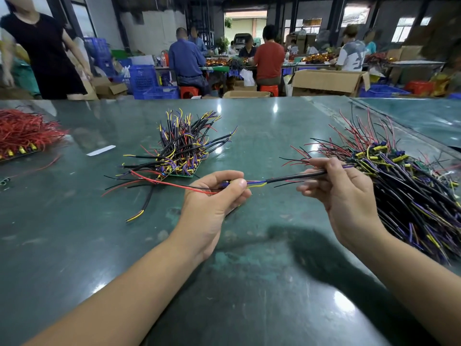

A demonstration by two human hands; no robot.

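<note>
The black round-sheathed cable (294, 177) runs straight above the middle of the glossy green surface (249, 270). The left hand (214, 196) has its grip pinched on the thin blue, yellow and red cores (257, 184). The right hand (346, 193) has its grip clamped on the smooth sheath, beside a bristly wire heap (411, 191) at the right edge.

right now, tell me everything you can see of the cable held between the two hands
The cable is a thin black sheathed lead, pulled nearly straight above the green table, rising slightly to the right. Its sheath ends near the left hand, baring purple and yellow inner wires that this hand pinches. The right hand grips the black part; beyond it the cable runs into the wire pile on the right.
</note>
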